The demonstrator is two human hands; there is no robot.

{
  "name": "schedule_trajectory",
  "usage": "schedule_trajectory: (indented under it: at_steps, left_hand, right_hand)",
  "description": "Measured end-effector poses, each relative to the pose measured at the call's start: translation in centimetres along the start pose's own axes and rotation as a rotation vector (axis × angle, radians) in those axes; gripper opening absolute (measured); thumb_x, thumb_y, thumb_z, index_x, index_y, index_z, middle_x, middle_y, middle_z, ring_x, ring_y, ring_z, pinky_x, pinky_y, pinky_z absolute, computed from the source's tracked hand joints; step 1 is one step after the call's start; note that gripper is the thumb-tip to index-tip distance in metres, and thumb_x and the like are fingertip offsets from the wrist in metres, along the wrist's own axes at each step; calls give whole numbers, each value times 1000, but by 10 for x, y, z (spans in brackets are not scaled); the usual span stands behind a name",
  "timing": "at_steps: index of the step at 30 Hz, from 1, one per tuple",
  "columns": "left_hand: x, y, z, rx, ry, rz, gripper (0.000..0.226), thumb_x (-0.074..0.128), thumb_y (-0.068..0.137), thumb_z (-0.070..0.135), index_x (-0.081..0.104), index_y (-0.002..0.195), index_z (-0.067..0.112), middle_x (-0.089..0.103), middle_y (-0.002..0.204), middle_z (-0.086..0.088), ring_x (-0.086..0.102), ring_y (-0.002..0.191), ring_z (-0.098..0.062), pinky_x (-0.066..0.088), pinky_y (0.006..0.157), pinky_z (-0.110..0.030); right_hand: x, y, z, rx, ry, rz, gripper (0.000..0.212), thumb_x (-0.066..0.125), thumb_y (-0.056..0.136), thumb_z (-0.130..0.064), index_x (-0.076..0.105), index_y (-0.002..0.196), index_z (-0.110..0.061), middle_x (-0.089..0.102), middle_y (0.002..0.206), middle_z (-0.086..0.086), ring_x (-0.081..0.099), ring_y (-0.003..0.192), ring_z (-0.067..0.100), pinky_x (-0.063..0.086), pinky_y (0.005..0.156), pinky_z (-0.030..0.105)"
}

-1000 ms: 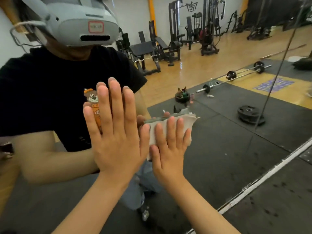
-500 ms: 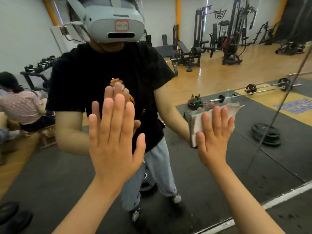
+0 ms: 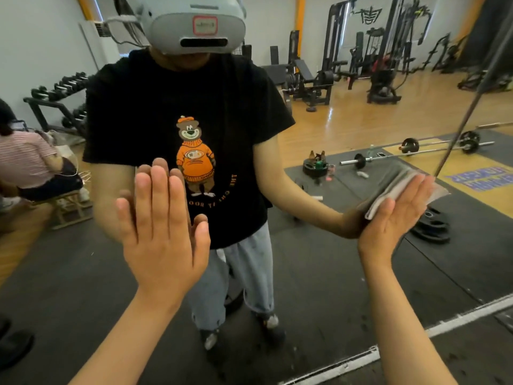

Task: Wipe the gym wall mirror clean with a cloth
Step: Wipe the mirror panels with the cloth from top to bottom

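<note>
The wall mirror (image 3: 319, 273) fills nearly the whole head view and shows my own reflection in a black T-shirt. My left hand (image 3: 162, 232) lies flat on the glass at centre left, fingers up and slightly spread, holding nothing. At the right, my right hand (image 3: 397, 215) presses a folded white cloth (image 3: 388, 194) against the glass with a flat palm, fingers stretched out to the upper right. Most of the cloth is hidden under that hand; its folded edge and a corner stick out.
A white strip (image 3: 416, 337) runs along the mirror's bottom edge at lower right, with dark rubber floor (image 3: 497, 365) below it. Reflected in the glass are a barbell (image 3: 410, 150), weight plates, gym machines, a dumbbell rack and a seated person at far left.
My right hand has slid the cloth to the right across the glass, away from my left hand. The view has swung left. The left hand stays planted on the mirror.
</note>
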State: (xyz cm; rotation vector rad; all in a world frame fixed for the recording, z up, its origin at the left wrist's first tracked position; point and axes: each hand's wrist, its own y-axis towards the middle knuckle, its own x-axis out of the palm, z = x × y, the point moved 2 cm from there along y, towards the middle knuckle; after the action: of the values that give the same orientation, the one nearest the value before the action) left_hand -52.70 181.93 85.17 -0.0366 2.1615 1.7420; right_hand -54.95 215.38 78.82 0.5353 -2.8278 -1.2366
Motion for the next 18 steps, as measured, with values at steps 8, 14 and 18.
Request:
schedule_trajectory:
  at_steps: [8,14,18]
  left_hand:
    - [2,0,0,-6,-10,-14,70,31,102,33,-2,156,5,-20,163,-6,-15,152,-21,-7,123,-43]
    - [1,-1,-2,22,-16,-9,66,31,101,28,3,156,3,-17,163,-8,-13,152,-22,-6,124,-43]
    - [3,-3,-2,4,-9,-10,65,30,104,30,4,157,4,-18,163,-6,-14,152,-21,-7,124,-42]
  right_hand:
    - [25,-58,-97,275,88,54,65,12,101,-49,0,157,-18,-3,166,12,-6,152,16,-4,123,42]
    - [50,-151,-162,-382,15,-204,55,15,107,-41,-6,157,-32,-19,164,-5,-15,152,22,-13,120,48]
    - [31,-96,-103,-470,-24,-140,52,13,107,-43,2,158,-36,-9,165,-11,-7,153,16,-5,122,45]
